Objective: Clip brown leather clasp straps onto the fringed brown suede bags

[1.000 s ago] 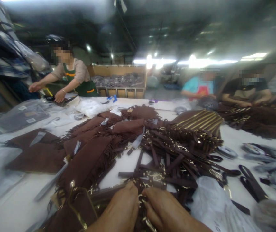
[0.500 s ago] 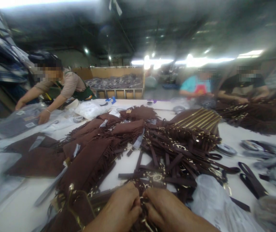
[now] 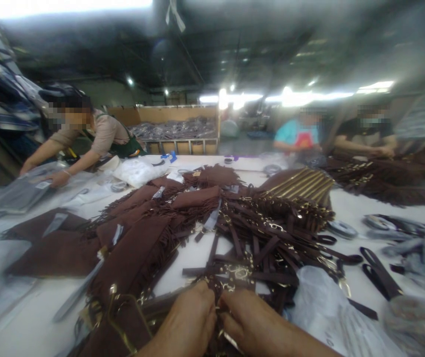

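A gold-toned metal fitting (image 3: 230, 339) lies at the near middle of the scene, among dark brown material, between the left hand (image 3: 189, 315) and the right hand (image 3: 247, 312). The fingers of both hands curl inward around this spot, but their tips are hidden, so what each pinches cannot be told. The fitting looks small, hard and likely slippery; the brown material seems light and pliable, so a pinch close beside the metal should hold it steadiest. Just left sits a brown bag (image 3: 123, 322) with a gold-toned edge. Beyond, dark straps (image 3: 268, 248) tangle on the white counter (image 3: 186, 260), with brown fringed pieces (image 3: 134, 245) to their left and a whitish plastic bag (image 3: 316, 297) at near right. Far left, a co-worker (image 3: 104, 131) leans over plastic-wrapped goods (image 3: 21, 191).
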Demonstrator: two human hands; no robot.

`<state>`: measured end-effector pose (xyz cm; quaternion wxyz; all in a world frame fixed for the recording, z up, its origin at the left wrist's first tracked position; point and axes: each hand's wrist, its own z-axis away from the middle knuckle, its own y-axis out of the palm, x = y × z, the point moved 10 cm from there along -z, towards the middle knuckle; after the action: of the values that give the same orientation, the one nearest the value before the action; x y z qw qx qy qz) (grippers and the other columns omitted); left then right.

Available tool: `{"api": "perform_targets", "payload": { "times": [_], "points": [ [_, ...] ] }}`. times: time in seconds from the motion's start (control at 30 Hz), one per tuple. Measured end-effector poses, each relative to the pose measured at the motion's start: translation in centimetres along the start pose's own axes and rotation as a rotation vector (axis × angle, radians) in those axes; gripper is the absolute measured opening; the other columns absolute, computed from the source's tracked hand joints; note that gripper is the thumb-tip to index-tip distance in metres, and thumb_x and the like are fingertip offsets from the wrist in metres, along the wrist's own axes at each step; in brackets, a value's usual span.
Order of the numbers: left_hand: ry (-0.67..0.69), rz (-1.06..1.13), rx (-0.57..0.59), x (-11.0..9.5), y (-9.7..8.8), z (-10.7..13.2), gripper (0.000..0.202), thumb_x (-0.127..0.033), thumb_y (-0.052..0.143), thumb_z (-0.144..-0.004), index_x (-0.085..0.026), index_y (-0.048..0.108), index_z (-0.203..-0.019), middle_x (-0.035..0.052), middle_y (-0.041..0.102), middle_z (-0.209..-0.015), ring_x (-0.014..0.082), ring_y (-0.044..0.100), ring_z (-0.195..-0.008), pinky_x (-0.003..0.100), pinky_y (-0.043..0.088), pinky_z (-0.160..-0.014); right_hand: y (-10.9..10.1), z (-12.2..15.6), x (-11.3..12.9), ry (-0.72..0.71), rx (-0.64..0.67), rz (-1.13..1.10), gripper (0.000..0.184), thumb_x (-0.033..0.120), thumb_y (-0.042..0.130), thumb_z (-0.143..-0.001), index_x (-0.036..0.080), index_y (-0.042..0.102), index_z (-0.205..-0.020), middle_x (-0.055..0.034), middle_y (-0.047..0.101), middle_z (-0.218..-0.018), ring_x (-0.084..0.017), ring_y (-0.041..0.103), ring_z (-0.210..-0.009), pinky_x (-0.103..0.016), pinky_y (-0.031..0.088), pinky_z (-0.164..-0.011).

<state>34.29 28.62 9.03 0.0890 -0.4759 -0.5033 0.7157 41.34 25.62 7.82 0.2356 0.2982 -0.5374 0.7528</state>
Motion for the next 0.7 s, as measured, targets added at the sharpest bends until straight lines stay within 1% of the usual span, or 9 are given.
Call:
{"api": "perform_targets", "payload": {
  "times": [0.13, 0.2, 0.3, 0.4, 0.47, 0.53, 0.63, 0.7],
  "points": [
    [-0.031, 0.008, 0.020, 0.4, 0.4, 0.1, 0.021, -0.005, 0.048, -0.081, -0.017, 0.063, -0.090, 0.0086, 0.064, -0.104, 0.0198, 0.061, -0.092, 0.028, 0.048, -0.083, 0.3, -0.2, 0.0, 0.000, -0.013, -0.004, 0.020, 0.015, 0.051, -0.083, 0.017, 0.069, -0.092, -0.0075, 0.076, -0.096, -0.020, 0.067, -0.085, -0.024, 0.043, -0.072],
    [-0.044, 0.003, 0.023, 0.6, 0.6, 0.1, 0.021, -0.006, 0.047, -0.083, -0.016, 0.063, -0.092, 0.0096, 0.064, -0.105, 0.0211, 0.061, -0.095, 0.030, 0.049, -0.084, 0.3, 0.0, 0.2, -0.005, -0.014, 0.001, 0.019, 0.016, 0.051, -0.083, 0.017, 0.069, -0.091, -0.0077, 0.076, -0.095, -0.020, 0.067, -0.084, -0.024, 0.043, -0.071],
    [-0.045, 0.008, 0.016, 0.7, 0.6, 0.2, 0.022, -0.007, 0.045, -0.086, -0.017, 0.063, -0.092, 0.0089, 0.064, -0.103, 0.0204, 0.061, -0.095, 0.029, 0.048, -0.084, 0.1, 0.7, 0.4, -0.002, -0.007, -0.003, 0.019, 0.017, 0.051, -0.083, 0.017, 0.069, -0.091, -0.0076, 0.076, -0.094, -0.020, 0.067, -0.082, -0.024, 0.044, -0.069],
    [-0.015, 0.056, 0.016, 0.2, 0.3, 0.2, 0.021, -0.005, 0.047, -0.084, -0.019, 0.061, -0.088, 0.0061, 0.064, -0.101, 0.0183, 0.060, -0.094, 0.026, 0.047, -0.083, -0.1, 1.7, 0.2, 0.010, -0.003, -0.041, 0.020, 0.020, 0.051, -0.085, 0.018, 0.070, -0.092, -0.0067, 0.076, -0.094, -0.020, 0.068, -0.083, -0.023, 0.045, -0.070],
    [0.011, 0.088, 0.015, -0.2, 0.0, 0.2, 0.020, -0.003, 0.047, -0.081, -0.020, 0.059, -0.083, 0.0030, 0.063, -0.093, 0.0162, 0.059, -0.089, 0.024, 0.045, -0.080, -0.2, 2.1, -0.2, 0.019, -0.014, -0.071, 0.021, 0.024, 0.052, -0.086, 0.019, 0.070, -0.095, -0.0063, 0.076, -0.096, -0.021, 0.068, -0.085, -0.024, 0.046, -0.072],
    [0.016, 0.098, 0.024, -0.2, 0.0, 0.2, 0.019, -0.003, 0.047, -0.079, -0.020, 0.055, -0.078, 0.0007, 0.061, -0.086, 0.0145, 0.058, -0.082, 0.022, 0.044, -0.075, -0.3, 2.3, -0.7, 0.023, -0.012, -0.089, 0.022, 0.027, 0.052, -0.087, 0.020, 0.071, -0.097, -0.0059, 0.076, -0.097, -0.021, 0.068, -0.087, -0.024, 0.047, -0.074],
    [0.012, 0.060, 0.053, 0.6, 0.8, 0.0, 0.015, -0.008, 0.048, -0.082, -0.020, 0.056, -0.083, 0.0012, 0.062, -0.089, 0.0146, 0.059, -0.082, 0.023, 0.043, -0.072, 0.0, 2.8, -1.2, 0.026, 0.059, -0.107, 0.024, 0.034, 0.053, -0.089, 0.021, 0.072, -0.097, -0.0045, 0.076, -0.096, -0.022, 0.069, -0.089, -0.024, 0.049, -0.074],
    [0.090, 0.021, 0.096, 0.5, 1.8, -0.2, 0.014, -0.014, 0.045, -0.089, -0.020, 0.058, -0.086, 0.0023, 0.064, -0.091, 0.0151, 0.060, -0.082, 0.023, 0.044, -0.071, 0.1, 4.1, -1.2, 0.039, 0.090, -0.117, 0.028, 0.039, 0.051, -0.091, 0.024, 0.072, -0.102, -0.0037, 0.076, -0.097, -0.023, 0.069, -0.090, -0.027, 0.052, -0.076]
  ]
}}
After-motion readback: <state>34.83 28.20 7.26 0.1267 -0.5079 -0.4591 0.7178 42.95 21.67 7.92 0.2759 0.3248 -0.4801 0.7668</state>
